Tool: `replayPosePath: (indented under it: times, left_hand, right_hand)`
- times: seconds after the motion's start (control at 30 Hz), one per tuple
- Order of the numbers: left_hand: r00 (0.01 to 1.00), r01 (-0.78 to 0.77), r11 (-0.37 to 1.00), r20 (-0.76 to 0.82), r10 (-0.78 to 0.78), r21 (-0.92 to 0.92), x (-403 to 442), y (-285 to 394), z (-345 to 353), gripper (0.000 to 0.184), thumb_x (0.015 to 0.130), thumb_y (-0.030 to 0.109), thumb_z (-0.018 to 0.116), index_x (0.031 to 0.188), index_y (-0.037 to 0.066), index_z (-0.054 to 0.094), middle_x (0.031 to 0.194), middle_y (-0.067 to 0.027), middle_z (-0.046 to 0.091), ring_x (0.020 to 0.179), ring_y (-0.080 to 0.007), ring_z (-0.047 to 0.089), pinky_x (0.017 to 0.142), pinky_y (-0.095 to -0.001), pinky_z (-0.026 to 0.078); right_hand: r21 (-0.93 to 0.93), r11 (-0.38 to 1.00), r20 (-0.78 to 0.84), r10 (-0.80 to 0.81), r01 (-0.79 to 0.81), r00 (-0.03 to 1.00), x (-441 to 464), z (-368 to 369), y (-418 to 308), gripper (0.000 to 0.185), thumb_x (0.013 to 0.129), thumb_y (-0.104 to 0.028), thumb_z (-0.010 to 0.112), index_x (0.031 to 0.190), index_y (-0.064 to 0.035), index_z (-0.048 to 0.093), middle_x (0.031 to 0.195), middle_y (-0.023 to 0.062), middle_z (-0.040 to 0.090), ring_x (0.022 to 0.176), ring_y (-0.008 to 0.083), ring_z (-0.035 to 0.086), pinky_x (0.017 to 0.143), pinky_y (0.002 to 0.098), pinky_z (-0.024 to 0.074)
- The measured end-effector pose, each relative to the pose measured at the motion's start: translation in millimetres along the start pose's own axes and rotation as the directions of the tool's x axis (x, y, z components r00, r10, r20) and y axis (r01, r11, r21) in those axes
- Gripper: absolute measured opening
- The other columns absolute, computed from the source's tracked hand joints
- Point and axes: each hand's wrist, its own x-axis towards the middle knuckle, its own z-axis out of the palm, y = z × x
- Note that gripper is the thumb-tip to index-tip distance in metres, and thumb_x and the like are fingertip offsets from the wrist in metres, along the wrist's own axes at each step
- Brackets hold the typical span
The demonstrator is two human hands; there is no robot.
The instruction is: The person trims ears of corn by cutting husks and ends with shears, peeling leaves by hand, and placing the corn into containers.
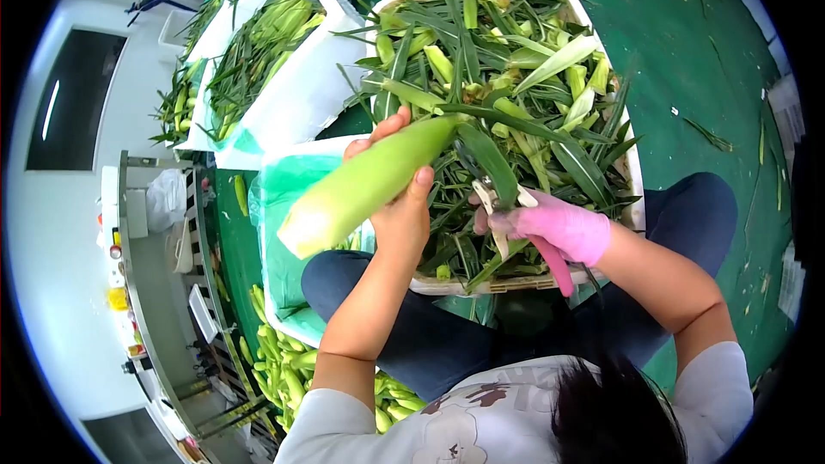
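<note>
My bare left hand [400,206] is wrapped round an ear of corn [365,185] in its pale green husk. The cut, whitish end of the ear points down to the left, and its leafy tip points toward the bin. In a pink glove, my right hand [559,228] grips pruning shears [486,196] with pale handles. Their dark blades are partly hidden behind a long green leaf at the tip of the ear. Below both hands stands a white bin [634,180] heaped with cut leaves and husk trimmings [516,60].
White sacks [292,86] full of leaves stand at the upper left. A green-lined container [284,180] is beside my left knee, and a pile of corn ears [288,369] lies near it. Metal shelving [129,232] runs along the left. Leaf scraps [710,136] lie on the green floor.
</note>
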Motion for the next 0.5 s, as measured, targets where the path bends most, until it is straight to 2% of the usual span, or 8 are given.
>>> replayPosePath:
  times: [0.07, 0.1, 0.2, 0.27, 0.33, 0.37, 0.43, 0.5]
  left_hand:
    - [1.0, 0.027, 0.997, 0.013, -0.026, -0.077, -3.9, 2.7, 8.2, 0.066, 0.087, 0.005, 0.072, 0.141, 0.022, 0.037, 0.143, -0.0093, 0.049, 0.14, -0.0378, 0.039, 0.117, -0.0565, 0.026]
    - [0.999, 0.049, 0.994, 0.015, -0.048, -0.093, -6.1, 3.9, 11.0, 0.066, 0.086, 0.007, 0.073, 0.14, 0.022, 0.038, 0.142, -0.0092, 0.049, 0.14, -0.0378, 0.039, 0.117, -0.0565, 0.026]
    - [0.984, 0.171, 0.962, -0.015, -0.178, -0.211, -12.4, 10.4, 21.3, 0.064, 0.084, 0.01, 0.076, 0.136, 0.022, 0.042, 0.142, -0.0074, 0.049, 0.143, -0.0354, 0.035, 0.118, -0.0546, 0.027]
    - [0.963, 0.244, 0.922, -0.041, -0.268, -0.301, -14.1, 11.1, 25.5, 0.063, 0.083, 0.008, 0.076, 0.135, 0.022, 0.043, 0.143, -0.0067, 0.048, 0.144, -0.0339, 0.034, 0.119, -0.0532, 0.027]
    - [0.941, 0.306, 0.88, -0.028, -0.338, -0.364, -16.0, 7.8, 23.6, 0.06, 0.088, 0.016, 0.072, 0.14, 0.023, 0.041, 0.149, -0.007, 0.043, 0.146, -0.0322, 0.032, 0.118, -0.0511, 0.029]
    - [0.914, 0.355, 0.84, -0.038, -0.405, -0.411, -15.4, 8.8, 22.4, 0.06, 0.09, 0.018, 0.07, 0.141, 0.023, 0.041, 0.151, -0.0073, 0.042, 0.146, -0.0319, 0.032, 0.118, -0.0514, 0.03]
    - [0.857, 0.423, 0.776, -0.073, -0.51, -0.467, -15.9, 12.3, 22.8, 0.057, 0.094, 0.028, 0.066, 0.144, 0.019, 0.04, 0.152, -0.0091, 0.041, 0.142, -0.0306, 0.038, 0.117, -0.0491, 0.035]
    - [0.771, 0.458, 0.619, -0.061, -0.634, -0.638, -11.4, 9.4, 10.0, 0.056, 0.095, 0.03, 0.066, 0.142, 0.014, 0.042, 0.149, -0.0102, 0.045, 0.138, -0.03, 0.044, 0.116, -0.0457, 0.04]
  right_hand:
    - [0.137, 0.991, 0.023, -0.009, 0.005, 1.0, 4.8, -7.3, 1.6, 0.057, 0.09, -0.033, 0.061, 0.139, -0.0085, 0.046, 0.118, 0.0069, 0.057, 0.107, 0.0142, 0.052, 0.094, 0.0299, 0.0405]
    - [0.097, 0.995, -0.014, 0.026, -0.025, 1.0, 7.8, -8.7, 0.8, 0.059, 0.089, -0.031, 0.063, 0.139, -0.0071, 0.045, 0.119, 0.0073, 0.056, 0.109, 0.0157, 0.053, 0.094, 0.0315, 0.0427]
    - [0.178, 0.979, -0.054, -0.092, 0.1, 0.994, 12.0, -12.9, -3.3, 0.059, 0.088, -0.029, 0.063, 0.137, -0.0031, 0.045, 0.119, 0.0078, 0.056, 0.109, 0.0165, 0.054, 0.09, 0.0315, 0.0463]
    - [0.149, 0.976, -0.121, -0.139, 0.157, 0.983, 10.8, -12.2, -4.2, 0.052, 0.086, -0.024, 0.066, 0.129, 0.0002, 0.049, 0.107, 0.0091, 0.06, 0.095, 0.0156, 0.057, 0.08, 0.0301, 0.0488]
    - [0.101, 0.984, -0.112, -0.137, 0.149, 0.984, 9.9, -15.0, -7.4, 0.042, 0.085, -0.02, 0.067, 0.12, -0.0005, 0.053, 0.098, 0.0073, 0.063, 0.082, 0.0121, 0.057, 0.072, 0.0268, 0.048]
    - [0.006, 0.985, -0.194, -0.168, 0.173, 0.967, 7.0, -13.8, -12.8, 0.035, 0.084, -0.013, 0.065, 0.114, 0.0012, 0.055, 0.09, 0.0061, 0.062, 0.073, 0.0131, 0.058, 0.07, 0.0282, 0.0508]
    - [-0.02, 0.987, -0.193, -0.159, 0.159, 0.968, 1.6, -13.0, -25.6, 0.028, 0.083, -0.018, 0.064, 0.103, 0.0015, 0.059, 0.083, 0.0044, 0.06, 0.068, 0.0132, 0.058, 0.065, 0.0272, 0.0506]
    - [0.012, 0.991, -0.161, -0.132, 0.136, 0.978, -4.1, -11.3, -29.3, 0.027, 0.08, -0.017, 0.061, 0.097, 0.0029, 0.059, 0.079, 0.0049, 0.057, 0.065, 0.0131, 0.057, 0.061, 0.0263, 0.0492]
